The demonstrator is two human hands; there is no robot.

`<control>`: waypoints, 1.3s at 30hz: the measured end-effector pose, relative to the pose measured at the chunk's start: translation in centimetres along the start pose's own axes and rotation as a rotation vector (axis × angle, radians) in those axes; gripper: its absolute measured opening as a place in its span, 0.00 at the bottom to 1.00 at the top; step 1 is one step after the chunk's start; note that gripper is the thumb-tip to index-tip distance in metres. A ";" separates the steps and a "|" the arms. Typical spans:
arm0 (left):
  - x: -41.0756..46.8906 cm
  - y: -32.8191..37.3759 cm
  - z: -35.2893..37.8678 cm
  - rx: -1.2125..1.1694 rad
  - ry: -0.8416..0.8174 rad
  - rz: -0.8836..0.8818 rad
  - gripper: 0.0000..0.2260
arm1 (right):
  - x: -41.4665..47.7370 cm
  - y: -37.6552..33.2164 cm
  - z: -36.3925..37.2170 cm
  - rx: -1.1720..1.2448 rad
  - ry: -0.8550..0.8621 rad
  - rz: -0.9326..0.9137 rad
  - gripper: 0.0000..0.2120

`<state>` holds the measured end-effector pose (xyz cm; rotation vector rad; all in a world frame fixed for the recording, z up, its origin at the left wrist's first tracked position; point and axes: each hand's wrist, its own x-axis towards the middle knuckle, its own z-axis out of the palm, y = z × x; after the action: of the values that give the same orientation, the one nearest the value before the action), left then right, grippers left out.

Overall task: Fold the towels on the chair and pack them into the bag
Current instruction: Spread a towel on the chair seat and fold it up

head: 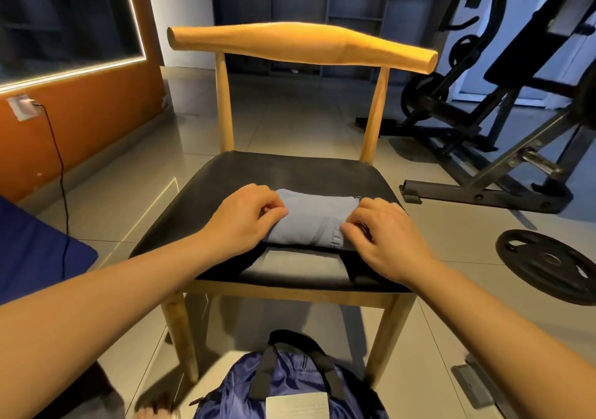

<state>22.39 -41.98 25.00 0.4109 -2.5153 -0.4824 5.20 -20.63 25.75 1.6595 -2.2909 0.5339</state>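
A light blue towel (314,218), folded into a thick bundle, lies near the front of the black seat of a wooden chair (290,170). My left hand (248,217) grips the towel's left end with curled fingers. At the right end, my right hand (383,236) pinches the fabric. Under the bundle, at the seat's front edge, lies another flat piece of cloth (300,265), grey with dark parts at its sides. A navy blue bag (283,386) with black handles and a white label sits on the floor in front of the chair.
A black weight plate (548,263) lies on the tiled floor to the right, with the dark frame of a gym machine (483,147) behind it. An orange wall (80,121) with a socket and hanging cable stands left. A blue cushion (35,250) sits at the left edge.
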 end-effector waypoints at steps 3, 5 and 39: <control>-0.6 -0.5 -0.3 0.099 -0.164 0.184 0.18 | -0.5 0.5 -0.6 0.000 -0.108 -0.045 0.15; -0.9 -1.0 0.0 0.129 -0.205 0.196 0.23 | -0.5 0.7 -1.0 0.064 -0.112 -0.007 0.14; 6.1 -1.9 2.9 -0.172 -0.093 -0.088 0.09 | 5.2 0.6 2.1 -0.082 -0.057 0.052 0.13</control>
<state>16.16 -45.29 24.67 0.4434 -2.5265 -0.7626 3.00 -25.84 25.92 1.6007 -2.3683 0.4024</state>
